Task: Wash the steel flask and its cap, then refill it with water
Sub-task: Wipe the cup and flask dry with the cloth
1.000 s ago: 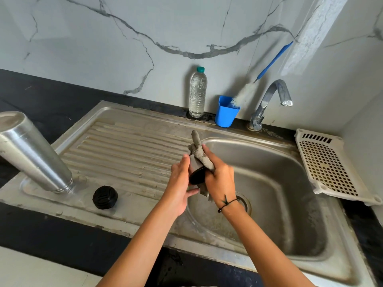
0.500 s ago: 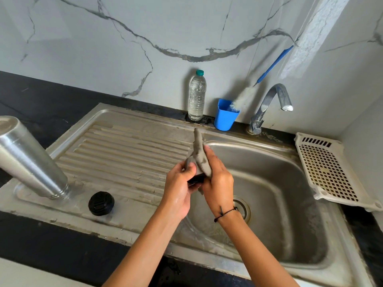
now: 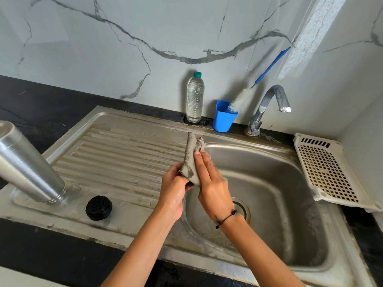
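Note:
Over the sink's left rim my left hand (image 3: 173, 188) grips a small black flask cap (image 3: 189, 184), of which only a sliver shows between my hands. My right hand (image 3: 212, 183) holds a grey scrubbing cloth (image 3: 191, 160) against that cap, fingers laid along the cloth, whose top sticks up above both hands. The steel flask (image 3: 24, 166) stands mouth down on the drainboard at far left. A second black ribbed cap (image 3: 99, 207) lies on the drainboard beside the flask's mouth.
The steel sink basin (image 3: 269, 204) lies below my hands, with the tap (image 3: 269, 104) at the back and no water running. A plastic water bottle (image 3: 195, 97) and a blue cup (image 3: 223, 119) holding a bottle brush (image 3: 267, 67) stand behind. A white perforated tray (image 3: 329, 172) sits at right.
My hands have closed together around the cap, and the cloth now covers most of it. The right hand's fingers have slid up along the cloth. The flask and loose cap have not moved.

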`<state>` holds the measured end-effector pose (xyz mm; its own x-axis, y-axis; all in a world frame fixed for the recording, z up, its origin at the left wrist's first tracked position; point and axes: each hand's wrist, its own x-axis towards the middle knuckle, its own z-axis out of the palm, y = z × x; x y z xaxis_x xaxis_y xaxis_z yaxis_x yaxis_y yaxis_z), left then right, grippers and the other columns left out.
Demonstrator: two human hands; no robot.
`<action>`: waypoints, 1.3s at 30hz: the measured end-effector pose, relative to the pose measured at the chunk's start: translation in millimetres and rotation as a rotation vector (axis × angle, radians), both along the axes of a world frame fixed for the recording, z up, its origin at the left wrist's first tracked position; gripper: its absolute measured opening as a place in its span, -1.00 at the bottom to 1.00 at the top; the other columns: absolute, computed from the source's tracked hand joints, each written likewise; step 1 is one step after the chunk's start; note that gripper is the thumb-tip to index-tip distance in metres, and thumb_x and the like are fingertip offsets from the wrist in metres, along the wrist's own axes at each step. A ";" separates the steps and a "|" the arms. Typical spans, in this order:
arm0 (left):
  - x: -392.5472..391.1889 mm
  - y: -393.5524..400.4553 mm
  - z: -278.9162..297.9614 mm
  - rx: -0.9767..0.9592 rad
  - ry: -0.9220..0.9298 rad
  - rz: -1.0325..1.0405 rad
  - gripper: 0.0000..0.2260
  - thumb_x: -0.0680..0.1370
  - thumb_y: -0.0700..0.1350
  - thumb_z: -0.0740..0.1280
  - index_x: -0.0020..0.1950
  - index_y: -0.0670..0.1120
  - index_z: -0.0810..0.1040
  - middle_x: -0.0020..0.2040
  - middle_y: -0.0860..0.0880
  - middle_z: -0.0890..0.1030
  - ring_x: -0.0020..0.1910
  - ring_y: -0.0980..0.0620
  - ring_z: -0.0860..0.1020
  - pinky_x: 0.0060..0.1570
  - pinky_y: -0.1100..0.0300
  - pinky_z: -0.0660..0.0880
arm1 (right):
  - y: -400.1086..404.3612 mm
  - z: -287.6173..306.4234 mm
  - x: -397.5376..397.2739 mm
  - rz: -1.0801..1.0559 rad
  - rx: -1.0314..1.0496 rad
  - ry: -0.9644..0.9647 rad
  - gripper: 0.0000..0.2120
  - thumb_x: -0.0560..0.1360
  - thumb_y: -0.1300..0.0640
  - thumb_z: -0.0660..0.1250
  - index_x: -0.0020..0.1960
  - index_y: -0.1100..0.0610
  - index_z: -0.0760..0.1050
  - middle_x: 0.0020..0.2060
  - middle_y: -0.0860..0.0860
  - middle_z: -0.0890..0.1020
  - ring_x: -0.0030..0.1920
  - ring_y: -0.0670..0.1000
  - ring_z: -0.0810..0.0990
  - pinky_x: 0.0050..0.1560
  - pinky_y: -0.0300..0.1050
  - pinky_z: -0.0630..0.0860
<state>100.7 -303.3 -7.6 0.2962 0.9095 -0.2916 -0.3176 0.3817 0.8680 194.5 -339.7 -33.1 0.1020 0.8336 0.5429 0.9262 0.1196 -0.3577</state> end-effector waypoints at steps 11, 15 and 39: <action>-6.5 4.0 -11.4 -0.143 -0.128 -0.145 -0.76 0.63 -0.18 0.14 0.21 -0.19 0.52 -0.03 -0.11 0.64 -0.04 -0.02 0.59 -0.08 0.17 0.50 | 1.1 -4.4 0.8 -0.144 -0.069 0.667 -0.58 0.42 0.37 0.22 0.26 0.18 0.49 -0.11 0.06 0.68 -0.16 -0.04 0.60 -0.25 -0.49 0.37; -3.3 2.8 -5.6 0.002 0.174 -0.253 -0.72 0.49 0.04 0.34 0.15 -0.05 0.56 0.02 0.02 0.66 0.01 0.14 0.60 -0.18 0.35 0.47 | 3.7 -8.6 -1.6 -0.161 -0.059 0.541 -0.52 0.43 0.24 0.20 0.36 0.15 0.40 0.08 0.11 0.64 -0.01 0.12 0.63 -0.09 -0.19 0.51; -6.2 18.0 2.6 0.016 0.164 -0.071 -0.84 0.44 -0.38 0.38 -0.01 -0.24 0.59 -0.08 -0.17 0.68 0.01 -0.10 0.64 0.14 0.00 0.52 | 9.6 -3.4 5.1 -0.003 0.203 0.140 -0.53 0.43 0.26 0.11 0.34 0.27 0.35 0.27 0.23 0.49 0.30 0.11 0.44 0.28 -0.11 0.40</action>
